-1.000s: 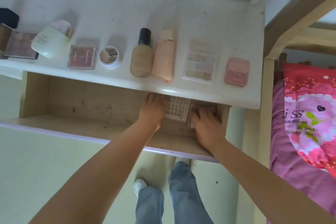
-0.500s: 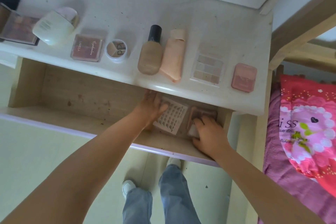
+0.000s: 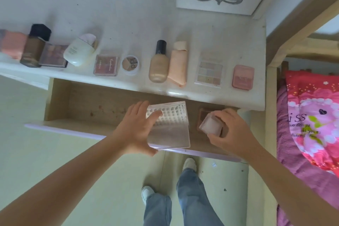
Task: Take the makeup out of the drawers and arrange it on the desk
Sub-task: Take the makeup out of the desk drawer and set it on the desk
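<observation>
Your left hand (image 3: 136, 128) grasps a clear flat case (image 3: 169, 124), thumb under the near edge and fingers spread over its left side, lifted above the open drawer (image 3: 88, 108). It looks like thin rigid plastic: light, stiff, smooth enough to slip, and likely to crack if squeezed hard. I judge the long edges the safest hold, pinched rather than pressed flat, since the lid may flex. It is see-through, with rows of small pale pieces in its upper half and a plain frosted lower half; tiny print runs along its 1 o'clock corner.

Just to the 3 o'clock side of that, your right hand (image 3: 231, 130) is curled around a small cube (image 3: 211, 124), fingertips on its far side and thumb near. It looks light, hard and glossy, so grip the flat faces squarely. It is pale pinkish and translucent. Under it, resting in the drawer, lies a brown compact (image 3: 201, 117), partly hidden by your hand, probably light and hinged, best taken by its sides.

Up at 12 o'clock, the desk (image 3: 128, 14) carries a row of makeup already laid out, with bare surface behind the row for these pieces.
</observation>
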`<control>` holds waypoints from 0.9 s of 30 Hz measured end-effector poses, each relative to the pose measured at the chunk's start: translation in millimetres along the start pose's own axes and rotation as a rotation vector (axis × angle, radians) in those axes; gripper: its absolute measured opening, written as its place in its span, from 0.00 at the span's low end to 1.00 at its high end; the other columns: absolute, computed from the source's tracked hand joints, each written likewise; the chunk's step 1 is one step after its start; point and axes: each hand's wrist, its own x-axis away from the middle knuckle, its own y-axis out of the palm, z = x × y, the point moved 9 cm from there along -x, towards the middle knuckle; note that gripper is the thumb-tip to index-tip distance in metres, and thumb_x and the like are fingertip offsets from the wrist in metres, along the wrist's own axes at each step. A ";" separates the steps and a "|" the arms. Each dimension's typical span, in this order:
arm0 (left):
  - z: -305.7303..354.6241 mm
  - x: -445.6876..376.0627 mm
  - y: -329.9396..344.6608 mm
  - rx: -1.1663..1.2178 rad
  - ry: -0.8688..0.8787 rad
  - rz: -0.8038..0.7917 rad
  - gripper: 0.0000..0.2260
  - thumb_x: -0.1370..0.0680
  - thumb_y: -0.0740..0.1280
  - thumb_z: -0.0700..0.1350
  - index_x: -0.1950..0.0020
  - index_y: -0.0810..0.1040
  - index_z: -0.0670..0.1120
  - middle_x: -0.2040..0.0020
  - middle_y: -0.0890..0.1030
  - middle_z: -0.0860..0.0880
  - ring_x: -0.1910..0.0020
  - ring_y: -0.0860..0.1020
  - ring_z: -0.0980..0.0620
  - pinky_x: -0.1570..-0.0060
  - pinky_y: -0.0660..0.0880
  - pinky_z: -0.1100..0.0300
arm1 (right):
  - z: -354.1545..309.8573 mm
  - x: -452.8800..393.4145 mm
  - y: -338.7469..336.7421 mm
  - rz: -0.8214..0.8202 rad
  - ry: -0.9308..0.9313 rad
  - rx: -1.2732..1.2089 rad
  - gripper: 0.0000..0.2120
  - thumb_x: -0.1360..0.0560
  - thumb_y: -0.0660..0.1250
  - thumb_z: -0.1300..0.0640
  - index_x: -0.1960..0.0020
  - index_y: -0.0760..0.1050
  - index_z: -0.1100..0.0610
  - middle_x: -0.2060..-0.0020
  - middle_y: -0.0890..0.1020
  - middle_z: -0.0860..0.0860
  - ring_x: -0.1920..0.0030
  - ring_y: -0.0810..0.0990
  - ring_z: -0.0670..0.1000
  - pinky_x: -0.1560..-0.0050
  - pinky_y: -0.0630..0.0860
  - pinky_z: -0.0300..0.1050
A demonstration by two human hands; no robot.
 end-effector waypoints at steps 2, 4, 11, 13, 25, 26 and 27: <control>10.5 13.9 -24.7 -0.078 0.050 0.157 0.47 0.46 0.76 0.59 0.32 0.61 0.49 0.32 0.60 0.34 0.32 0.58 0.34 0.33 0.58 0.43 | -2.5 0.8 -13.4 0.022 -0.005 -0.055 0.22 0.38 0.74 0.64 0.45 0.75 0.60 0.55 0.72 0.48 0.57 0.72 0.46 0.58 0.68 0.23; 24.8 29.3 -55.1 -0.108 0.154 0.408 0.45 0.53 0.77 0.56 0.41 0.65 0.46 0.43 0.72 0.31 0.43 0.71 0.31 0.44 0.68 0.38 | -2.7 0.8 -25.6 0.050 0.003 -0.099 0.22 0.39 0.74 0.66 0.45 0.75 0.61 0.55 0.71 0.49 0.56 0.73 0.50 0.54 0.72 0.31; 47.7 49.0 -136.8 -0.161 0.263 0.848 0.31 0.40 0.67 0.58 0.43 0.64 0.46 0.42 0.62 0.40 0.43 0.64 0.39 0.44 0.67 0.38 | -19.1 -18.9 -64.5 0.138 -0.062 -0.053 0.25 0.38 0.75 0.67 0.43 0.74 0.67 0.50 0.74 0.59 0.51 0.73 0.54 0.51 0.73 0.44; 54.5 31.3 -162.1 -0.205 0.248 0.896 0.31 0.39 0.65 0.60 0.43 0.63 0.46 0.42 0.63 0.39 0.43 0.66 0.38 0.45 0.68 0.38 | -23.6 -34.3 -82.1 0.178 -0.105 0.018 0.25 0.37 0.75 0.67 0.42 0.73 0.69 0.48 0.75 0.63 0.51 0.73 0.55 0.52 0.71 0.42; 57.1 -152.3 -209.4 -0.381 0.054 0.487 0.44 0.35 0.71 0.59 0.27 0.51 0.50 0.29 0.50 0.37 0.30 0.49 0.38 0.30 0.43 0.42 | 34.5 -162.3 -120.3 0.135 -0.015 0.241 0.28 0.27 0.66 0.58 0.31 0.62 0.62 0.36 0.67 0.58 0.39 0.69 0.55 0.42 0.62 0.37; 56.9 -161.0 -213.8 -0.383 0.057 0.477 0.44 0.35 0.72 0.59 0.27 0.50 0.51 0.29 0.50 0.37 0.30 0.49 0.37 0.30 0.42 0.42 | 39.3 -166.3 -115.0 0.107 -0.024 0.272 0.27 0.27 0.65 0.57 0.31 0.62 0.62 0.36 0.67 0.58 0.37 0.66 0.56 0.40 0.60 0.38; 56.7 -169.0 -216.4 -0.397 0.063 0.460 0.44 0.35 0.72 0.58 0.28 0.50 0.51 0.29 0.49 0.37 0.30 0.48 0.38 0.30 0.43 0.43 | 43.1 -169.3 -111.2 0.092 -0.031 0.293 0.27 0.26 0.65 0.56 0.31 0.62 0.62 0.35 0.67 0.58 0.35 0.65 0.56 0.38 0.58 0.39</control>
